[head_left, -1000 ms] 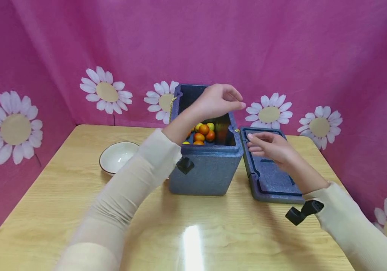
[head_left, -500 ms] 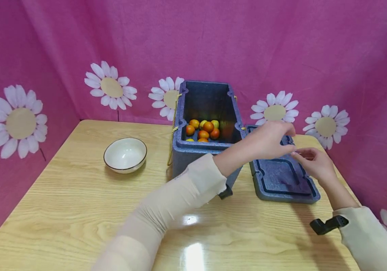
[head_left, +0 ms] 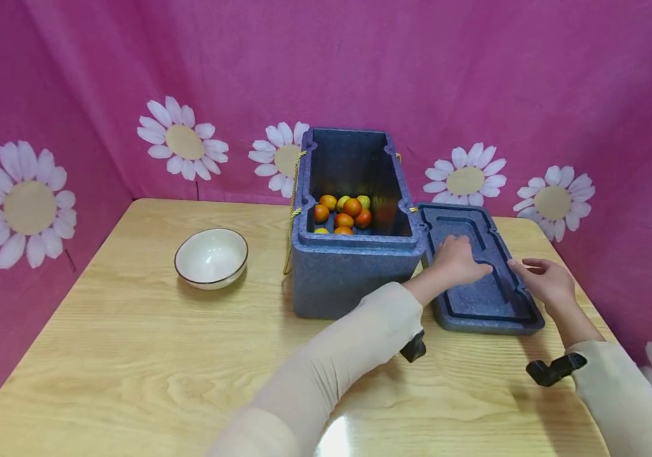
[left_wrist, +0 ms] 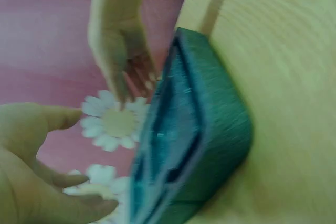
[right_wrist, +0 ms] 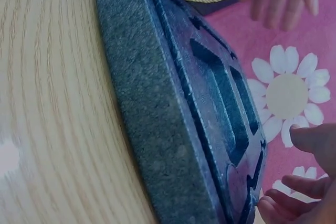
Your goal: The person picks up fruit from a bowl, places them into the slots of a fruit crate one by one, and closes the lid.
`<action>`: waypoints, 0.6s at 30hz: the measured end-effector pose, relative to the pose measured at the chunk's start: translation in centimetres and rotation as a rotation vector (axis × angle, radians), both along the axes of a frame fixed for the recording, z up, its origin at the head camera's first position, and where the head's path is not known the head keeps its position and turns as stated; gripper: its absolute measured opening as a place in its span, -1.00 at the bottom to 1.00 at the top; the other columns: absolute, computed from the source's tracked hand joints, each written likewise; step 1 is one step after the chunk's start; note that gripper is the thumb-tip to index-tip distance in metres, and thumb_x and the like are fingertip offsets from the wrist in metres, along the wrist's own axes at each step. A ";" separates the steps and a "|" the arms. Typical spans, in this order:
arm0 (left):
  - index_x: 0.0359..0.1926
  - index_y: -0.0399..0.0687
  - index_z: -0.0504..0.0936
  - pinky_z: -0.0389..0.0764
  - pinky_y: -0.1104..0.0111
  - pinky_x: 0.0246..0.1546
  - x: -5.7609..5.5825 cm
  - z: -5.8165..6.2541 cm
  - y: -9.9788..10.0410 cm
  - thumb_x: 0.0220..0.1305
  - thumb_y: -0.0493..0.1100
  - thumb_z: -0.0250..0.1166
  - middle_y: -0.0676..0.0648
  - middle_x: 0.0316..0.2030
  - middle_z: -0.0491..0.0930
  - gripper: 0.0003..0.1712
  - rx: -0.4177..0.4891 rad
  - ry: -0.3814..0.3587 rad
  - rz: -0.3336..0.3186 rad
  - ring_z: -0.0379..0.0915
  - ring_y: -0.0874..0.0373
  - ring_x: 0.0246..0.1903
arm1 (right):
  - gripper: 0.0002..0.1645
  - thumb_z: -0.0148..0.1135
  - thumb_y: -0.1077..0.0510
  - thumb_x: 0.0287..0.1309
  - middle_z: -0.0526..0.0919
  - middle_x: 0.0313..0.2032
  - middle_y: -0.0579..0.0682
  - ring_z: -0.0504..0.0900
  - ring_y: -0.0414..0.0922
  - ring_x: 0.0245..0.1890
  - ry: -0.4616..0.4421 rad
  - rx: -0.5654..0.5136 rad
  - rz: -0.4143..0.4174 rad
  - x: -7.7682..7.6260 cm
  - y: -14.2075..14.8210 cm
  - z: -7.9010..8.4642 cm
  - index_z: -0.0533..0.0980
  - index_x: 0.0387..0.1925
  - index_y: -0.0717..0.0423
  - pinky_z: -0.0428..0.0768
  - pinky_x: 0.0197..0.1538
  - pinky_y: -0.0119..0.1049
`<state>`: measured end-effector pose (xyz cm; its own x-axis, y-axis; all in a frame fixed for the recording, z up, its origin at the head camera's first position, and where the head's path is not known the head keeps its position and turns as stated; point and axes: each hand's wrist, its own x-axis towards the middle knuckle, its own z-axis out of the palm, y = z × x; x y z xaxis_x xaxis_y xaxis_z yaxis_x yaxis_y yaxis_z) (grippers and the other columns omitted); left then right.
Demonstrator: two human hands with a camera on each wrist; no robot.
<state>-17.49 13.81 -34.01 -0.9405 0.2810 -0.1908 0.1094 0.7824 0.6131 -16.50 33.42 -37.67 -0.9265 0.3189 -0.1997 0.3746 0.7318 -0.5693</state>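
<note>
A dark grey foam lid [head_left: 480,303] lies on the table with its recessed, grooved face up. My left hand [head_left: 456,261] hovers above its left part, fingers apart and loosely bent in the left wrist view. At the lid's right long edge is my right hand [head_left: 548,280], thumb and fingers spread, fingertips right by the rim in the right wrist view [right_wrist: 310,182]. Nothing shows between the fingers of either hand. Left of the lid stands the matching deep foam box [head_left: 354,279], uncovered, with several orange-red and yellow round fruits [head_left: 352,207] at its bottom.
A white bowl [head_left: 211,257] with a brown rim sits left of the box. Yellow cords [head_left: 293,222] run along the box's sides. Behind the wooden table [head_left: 160,368] hangs a magenta curtain [head_left: 360,63] with daisies.
My left hand has swung from over the box rightward and down to above the lid. My right hand has shifted right, from over the lid to its right edge.
</note>
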 end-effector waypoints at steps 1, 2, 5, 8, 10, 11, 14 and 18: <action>0.34 0.21 0.30 0.43 0.44 0.22 0.0 -0.4 0.2 0.18 0.29 0.25 0.15 0.30 0.33 -0.24 0.016 -0.037 0.054 0.23 0.25 0.34 | -0.07 -0.06 -0.30 0.30 0.31 0.28 0.46 0.42 0.28 0.16 -0.003 -0.004 -0.011 -0.1 0.0 0.0 0.20 0.33 0.40 0.61 -0.04 -0.10; 0.35 0.20 0.27 0.43 0.42 0.22 -0.1 -0.8 0.5 0.16 0.31 0.26 0.12 0.31 0.31 -0.21 0.024 -0.067 0.111 0.21 0.23 0.34 | -0.07 -0.06 -0.30 0.30 0.29 0.28 0.46 0.40 0.28 0.17 -0.005 -0.013 -0.021 -0.1 0.0 -0.1 0.18 0.34 0.40 0.57 0.05 -0.01; 0.41 0.20 0.16 0.43 0.36 0.21 -0.3 -1.8 0.8 0.14 0.33 0.26 0.06 0.32 0.26 -0.11 0.059 -0.155 0.261 0.18 0.18 0.34 | -0.04 -0.07 -0.31 0.29 0.28 0.28 0.48 0.37 0.31 0.21 -0.004 -0.040 -0.026 -0.3 0.0 -0.2 0.17 0.35 0.41 0.46 0.20 0.13; 0.41 0.14 0.14 0.42 0.32 0.22 -0.4 -2.6 0.9 0.13 0.31 0.27 0.01 0.27 0.31 -0.08 0.100 -0.209 0.390 0.23 0.14 0.30 | -0.04 -0.08 -0.32 0.28 0.28 0.28 0.48 0.35 0.31 0.21 -0.015 -0.032 -0.028 -0.5 0.1 -0.3 0.19 0.34 0.42 0.45 0.21 0.13; 0.41 0.09 0.12 0.36 0.29 0.27 -0.3 -3.0 0.9 0.12 0.30 0.28 -0.01 0.26 0.32 -0.06 0.129 -0.237 0.443 0.25 0.10 0.29 | -0.04 -0.10 -0.32 0.28 0.27 0.29 0.48 0.32 0.32 0.24 -0.032 -0.037 -0.032 -0.5 0.2 -0.4 0.19 0.33 0.43 0.41 0.24 0.14; 0.40 0.07 0.11 0.35 0.29 0.27 -0.3 -3.1 0.9 0.12 0.29 0.29 -0.01 0.26 0.32 -0.06 0.143 -0.251 0.463 0.26 0.09 0.27 | -0.04 -0.11 -0.32 0.29 0.25 0.30 0.48 0.30 0.32 0.26 -0.047 -0.042 -0.033 -0.5 0.3 -0.5 0.19 0.33 0.44 0.39 0.26 0.14; 0.41 0.06 0.08 0.35 0.27 0.25 -0.1 -3.4 1.1 0.11 0.27 0.30 0.00 0.28 0.28 -0.03 0.157 -0.288 0.486 0.25 0.09 0.24 | -0.06 -0.09 -0.29 0.29 0.15 0.34 0.48 0.20 0.34 0.33 -0.093 -0.087 -0.040 -0.5 0.6 -0.9 0.18 0.33 0.43 0.29 0.33 0.17; 0.39 0.01 0.13 0.40 0.28 0.20 0.1 -3.3 1.3 0.14 0.23 0.26 -0.01 0.25 0.31 -0.10 0.145 -0.295 0.474 0.28 0.09 0.20 | -0.16 -0.03 -0.16 0.31 0.07 0.38 0.47 0.12 0.32 0.39 -0.114 -0.159 -0.083 -0.4 0.9 -1.5 0.16 0.35 0.41 0.20 0.38 0.19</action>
<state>-17.42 15.13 -37.28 -0.8829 -0.1151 -0.4553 -0.4245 0.6103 0.6688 -16.88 34.36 -39.15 -0.8670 0.3489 -0.3558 0.4983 0.6002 -0.6257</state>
